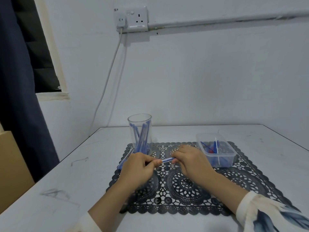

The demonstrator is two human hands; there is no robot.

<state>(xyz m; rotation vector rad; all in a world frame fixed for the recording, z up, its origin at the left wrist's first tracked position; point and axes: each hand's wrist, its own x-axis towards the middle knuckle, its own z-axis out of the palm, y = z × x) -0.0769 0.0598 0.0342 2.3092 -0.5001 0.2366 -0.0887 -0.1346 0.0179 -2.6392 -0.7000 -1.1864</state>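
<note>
My left hand (138, 166) and my right hand (190, 160) meet over a black lace placemat (184, 186), each pinching one end of a thin blue pen (167, 159) that lies level between them. Its left end is hidden in my left fingers. Behind my left hand stands a clear plastic cup (140, 131) with several blue pens upright in it. Another blue pen (122, 162) lies on the mat's left edge, partly hidden by my left hand. A clear plastic box (216, 149) with blue, red and white pen parts sits at the right.
The white table (75, 173) runs to a white wall. A wall socket (132, 19) has a white cable hanging down behind the table. A dark curtain (18, 97) and a cardboard box (11, 166) stand at the left.
</note>
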